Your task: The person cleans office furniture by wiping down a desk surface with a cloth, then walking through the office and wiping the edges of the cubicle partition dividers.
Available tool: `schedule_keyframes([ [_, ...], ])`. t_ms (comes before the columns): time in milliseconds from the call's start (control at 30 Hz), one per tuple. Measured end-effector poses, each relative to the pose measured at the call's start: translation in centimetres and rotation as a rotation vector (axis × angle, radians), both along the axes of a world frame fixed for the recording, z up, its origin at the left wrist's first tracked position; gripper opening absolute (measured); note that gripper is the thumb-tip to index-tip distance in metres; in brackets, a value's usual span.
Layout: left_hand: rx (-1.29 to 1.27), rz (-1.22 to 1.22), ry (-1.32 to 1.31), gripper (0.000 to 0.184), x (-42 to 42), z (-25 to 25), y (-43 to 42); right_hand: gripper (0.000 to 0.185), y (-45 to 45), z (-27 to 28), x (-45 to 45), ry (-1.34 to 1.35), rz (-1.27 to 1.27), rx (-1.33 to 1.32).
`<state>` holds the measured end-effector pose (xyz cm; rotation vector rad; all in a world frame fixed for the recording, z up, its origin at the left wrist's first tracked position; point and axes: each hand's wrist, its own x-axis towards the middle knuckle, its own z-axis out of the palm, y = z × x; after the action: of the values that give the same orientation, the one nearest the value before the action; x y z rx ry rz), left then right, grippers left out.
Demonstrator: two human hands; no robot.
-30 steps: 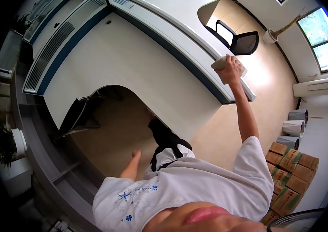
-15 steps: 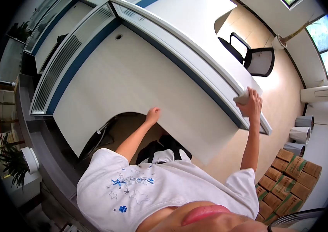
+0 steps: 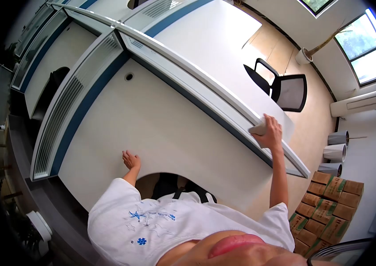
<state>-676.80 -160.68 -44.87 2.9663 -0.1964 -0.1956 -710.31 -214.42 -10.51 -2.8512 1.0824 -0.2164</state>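
Greyish cloth [image 3: 258, 129] is sitting at the partition's top rail [image 3: 217, 93], where the right hand [image 3: 272, 133] is gripping it with bent fingers; the left hand [image 3: 131, 160], fingers slightly spread, is poising above or touching the bench [image 3: 166, 122], contact being unclear.

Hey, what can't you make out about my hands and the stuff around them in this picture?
In the head view:
Pale item: partly covered by your right hand, so its full shape is hidden.
Left hand: its back hides the palm; contact with the desk is unclear.
Cardboard boxes: printing too small to read.
Upper window: cut off by the top edge.
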Motion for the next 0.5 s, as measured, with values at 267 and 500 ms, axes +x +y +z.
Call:
schedule_keyframes([
  [267,-0.067,-0.083,-0.133,0.076,14.6,-2.2,-10.2,0.088,5.4,-2.0,46.1,-0.083,0.160,-0.043],
  [500,-0.092,-0.072,-0.012,0.078,16.4,-0.8,-10.2,0.084,8.8,-4.1,76.3,-0.098,0.308,-0.065],
])
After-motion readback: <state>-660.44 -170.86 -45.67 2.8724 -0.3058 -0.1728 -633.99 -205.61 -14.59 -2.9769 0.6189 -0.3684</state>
